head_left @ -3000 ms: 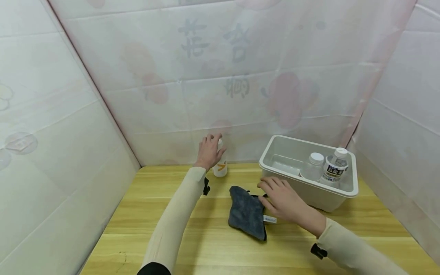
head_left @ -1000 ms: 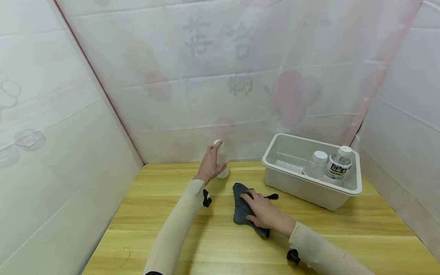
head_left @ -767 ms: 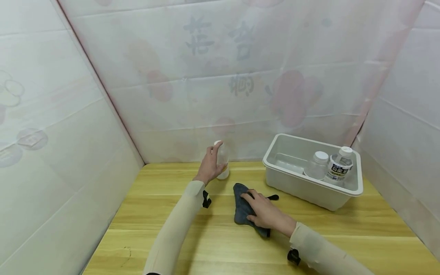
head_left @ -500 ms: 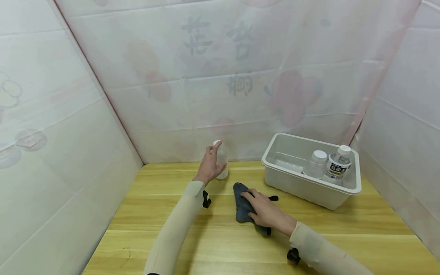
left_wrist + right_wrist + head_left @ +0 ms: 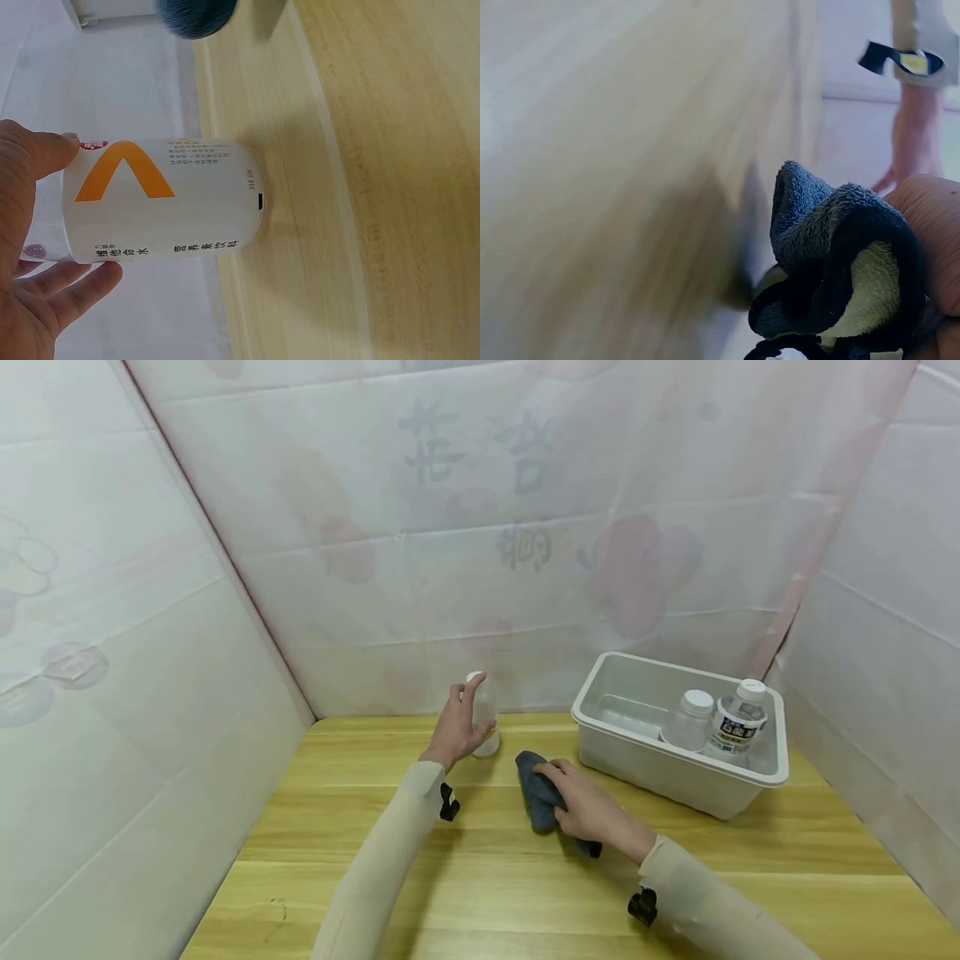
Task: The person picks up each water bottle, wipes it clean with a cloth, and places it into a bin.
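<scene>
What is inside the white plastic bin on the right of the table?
Two clear bottles with white caps stand in the near right end of the white plastic bin: an unlabelled bottle and a labelled bottle. Their bases are hidden by the bin wall.

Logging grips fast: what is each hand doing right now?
Left hand: holding the white bottle, upright on the table.
Right hand: gripping the bunched grey cloth.

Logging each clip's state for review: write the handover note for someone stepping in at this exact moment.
Left hand: grips the white bottle, which stands upright on the wooden table near the back wall.
Right hand: holds the grey cloth bunched in its fingers, just above the table.
Bin: two capped bottles inside, at its right end.
Done: cloth gathered, bottle in hand.
Left: cloth and bottle have not met; the bottle is not in the bin.
</scene>
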### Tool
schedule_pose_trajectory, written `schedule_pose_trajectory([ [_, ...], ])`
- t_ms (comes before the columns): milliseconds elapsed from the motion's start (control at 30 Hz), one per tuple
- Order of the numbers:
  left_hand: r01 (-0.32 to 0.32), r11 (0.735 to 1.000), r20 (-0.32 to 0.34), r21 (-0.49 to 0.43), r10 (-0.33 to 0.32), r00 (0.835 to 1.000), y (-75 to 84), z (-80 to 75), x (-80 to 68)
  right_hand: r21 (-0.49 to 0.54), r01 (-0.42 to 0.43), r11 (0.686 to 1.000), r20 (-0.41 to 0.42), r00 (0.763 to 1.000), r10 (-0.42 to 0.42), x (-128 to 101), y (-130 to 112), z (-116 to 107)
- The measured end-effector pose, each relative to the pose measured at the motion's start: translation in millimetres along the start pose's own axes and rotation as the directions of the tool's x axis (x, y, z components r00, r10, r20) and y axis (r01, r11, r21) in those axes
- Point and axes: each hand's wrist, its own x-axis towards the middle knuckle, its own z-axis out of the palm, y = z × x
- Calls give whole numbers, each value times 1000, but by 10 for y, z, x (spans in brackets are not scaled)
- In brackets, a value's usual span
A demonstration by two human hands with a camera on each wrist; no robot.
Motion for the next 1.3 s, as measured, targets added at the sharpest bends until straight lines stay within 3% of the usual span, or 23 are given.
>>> schedule_pose_trajectory([
  [300, -49, 999, -20, 12, 49, 999, 72, -19, -201, -38, 12, 999, -108, 994, -16, 53, -4, -207],
  [800, -114, 992, -33, 46, 115, 993, 199, -39, -503, -41, 21, 999, -147, 989, -27, 177, -62, -423],
  [1300, -171, 984, -24, 57, 173, 985, 345, -20, -686, -48, 54, 997, -196, 979, -63, 289, -168, -611],
])
